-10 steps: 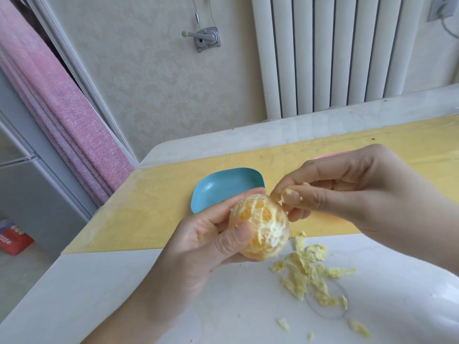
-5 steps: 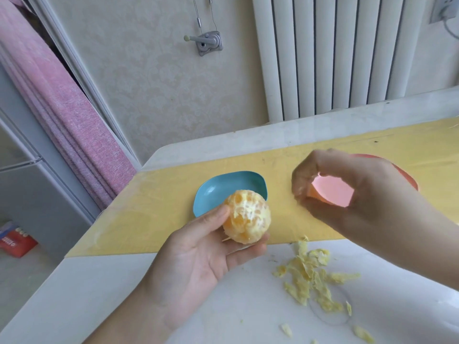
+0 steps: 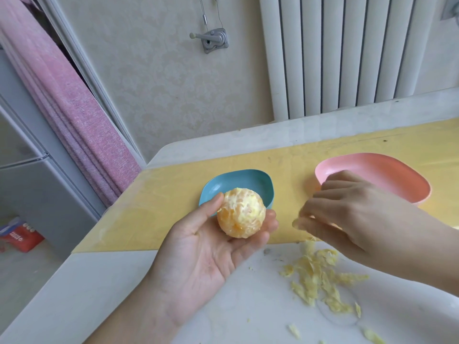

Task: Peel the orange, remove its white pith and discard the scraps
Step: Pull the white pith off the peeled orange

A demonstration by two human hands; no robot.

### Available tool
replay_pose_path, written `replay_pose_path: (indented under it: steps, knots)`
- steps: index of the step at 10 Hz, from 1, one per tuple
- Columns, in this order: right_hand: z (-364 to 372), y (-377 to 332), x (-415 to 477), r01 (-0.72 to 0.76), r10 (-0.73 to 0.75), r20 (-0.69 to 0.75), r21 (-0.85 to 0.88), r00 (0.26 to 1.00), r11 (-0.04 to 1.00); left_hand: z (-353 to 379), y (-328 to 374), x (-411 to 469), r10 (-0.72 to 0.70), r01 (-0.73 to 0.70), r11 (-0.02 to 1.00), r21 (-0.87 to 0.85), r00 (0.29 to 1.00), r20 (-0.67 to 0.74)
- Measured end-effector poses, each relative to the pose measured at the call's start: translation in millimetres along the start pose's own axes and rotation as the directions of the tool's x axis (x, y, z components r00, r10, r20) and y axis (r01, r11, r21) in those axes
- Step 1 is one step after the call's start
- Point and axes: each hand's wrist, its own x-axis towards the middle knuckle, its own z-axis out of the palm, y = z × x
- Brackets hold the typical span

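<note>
The left hand (image 3: pixel 198 254) cups the bumpy peeled orange (image 3: pixel 241 213) before a glossy blue dish (image 3: pixel 238 181). The right hand (image 3: pixel 347 214) is blurred, its grip unclear, above shredded pith (image 3: pixel 318 276).

Yellow mat (image 3: pixel 161 207) left of the shallow teal plastic dish (image 3: pixel 238 180) is open; gap to the pink plastic dish (image 3: pixel 387 175) passable. Pale pith scrap pile (image 3: pixel 318 276) blocks white tabletop (image 3: pixel 99 281) near-right.

A white table (image 3: pixel 74 294) carries a yellow mat (image 3: pixel 161 219) across its far half. On the mat sit a blue dish (image 3: pixel 248 180), left, and a pink dish (image 3: pixel 397 175), right. Scraps (image 3: pixel 320 276) lie on the near right white surface.
</note>
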Motion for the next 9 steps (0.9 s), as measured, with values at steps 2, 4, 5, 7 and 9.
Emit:
replay_pose_path:
  steps: [2,4,5,7,9]
  knots:
    - [-3,-1,3,-0.064,0.058,-0.099,-0.065,0.993,0.996,1,0,0,0.018,-0.019,0.999,-0.039,0.999,-0.032]
    - [1,1,1,-0.073,0.069,-0.115,-0.033,0.991,0.997,5,0,1,0.029,-0.029,1.0,0.002,0.999,-0.038]
    - [-4,-4,0,-0.097,0.099,-0.112,0.027,0.989,0.995,8,-1,-1,0.039,-0.038,0.999,0.037,0.999,-0.028]
    - [-3,-4,4,-0.098,0.097,-0.158,0.002,0.983,0.995,9,-4,-1,0.132,-0.116,0.977,0.177,0.988,-0.084]
    - [-6,-12,3,-0.049,0.076,-0.208,0.131,0.975,0.99,2,-8,-3,0.081,-0.059,0.921,0.384,0.996,-0.042]
